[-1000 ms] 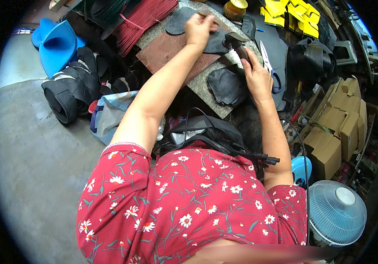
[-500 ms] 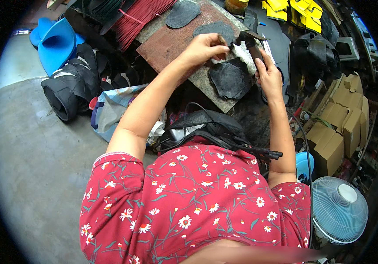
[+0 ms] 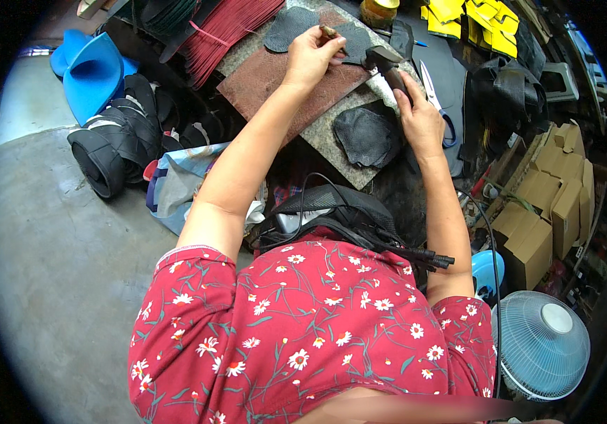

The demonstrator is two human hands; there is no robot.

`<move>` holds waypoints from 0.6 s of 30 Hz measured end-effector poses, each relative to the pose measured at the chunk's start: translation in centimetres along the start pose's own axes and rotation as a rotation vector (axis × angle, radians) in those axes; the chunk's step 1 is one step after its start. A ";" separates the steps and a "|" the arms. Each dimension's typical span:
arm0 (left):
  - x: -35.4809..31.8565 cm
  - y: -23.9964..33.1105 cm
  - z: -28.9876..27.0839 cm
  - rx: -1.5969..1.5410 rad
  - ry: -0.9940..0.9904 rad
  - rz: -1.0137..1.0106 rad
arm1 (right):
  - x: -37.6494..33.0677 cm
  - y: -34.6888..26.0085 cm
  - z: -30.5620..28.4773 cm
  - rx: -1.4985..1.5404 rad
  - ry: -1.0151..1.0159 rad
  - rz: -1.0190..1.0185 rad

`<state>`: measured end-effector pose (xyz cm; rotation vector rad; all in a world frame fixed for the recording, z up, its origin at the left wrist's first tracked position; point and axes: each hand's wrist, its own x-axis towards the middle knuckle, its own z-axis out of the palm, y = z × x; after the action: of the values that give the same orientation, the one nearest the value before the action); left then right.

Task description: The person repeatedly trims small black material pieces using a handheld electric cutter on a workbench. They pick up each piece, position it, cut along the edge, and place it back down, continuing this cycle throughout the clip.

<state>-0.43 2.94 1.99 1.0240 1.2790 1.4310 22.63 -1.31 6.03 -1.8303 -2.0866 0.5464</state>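
Note:
My left hand [image 3: 310, 60] is closed around a short brown rod-like tool, a punch by its shape [image 3: 329, 32], held upright over the far end of the reddish-brown board [image 3: 254, 95]. Close by lie two rounded black sheet pieces, one at the back left [image 3: 290, 27] and one partly behind the hand. My right hand [image 3: 420, 121] grips the handle of a hammer [image 3: 390, 69], its dark head raised near the punch but apart from it. On the near corner of the speckled stone slab [image 3: 360, 173] sits a stack of black rounded pieces [image 3: 367, 134].
Scissors [image 3: 431, 88] lie right of the hammer hand. Red strips [image 3: 229, 32] are bundled at the back left, yellow pieces [image 3: 484, 21] at the back right. Black curved straps [image 3: 109, 141] and blue foam forms [image 3: 91, 71] stand left. Cardboard boxes [image 3: 526, 233] and a fan [image 3: 540, 346] are right.
My left hand has moved farther away and to the left, onto the board's far part. The hammer has shifted slightly left, and the scissors show more fully.

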 end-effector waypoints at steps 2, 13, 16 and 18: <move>0.7 -0.2 0.2 -0.077 0.006 0.039 | 0.1 0.0 0.0 0.008 -0.004 -0.007; 1.1 -2.1 0.3 0.133 -0.070 0.072 | 0.5 0.9 0.6 0.111 -0.034 0.038; 1.2 -2.1 0.3 0.016 -0.059 0.032 | 0.5 1.0 0.7 0.086 0.007 -0.008; 1.3 -2.1 0.4 -0.070 -0.026 -0.025 | 0.5 1.0 0.7 0.102 -0.045 0.045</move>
<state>-0.09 4.35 -0.05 0.9737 1.2102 1.4294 23.15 -0.76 4.94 -1.8276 -2.0105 0.6980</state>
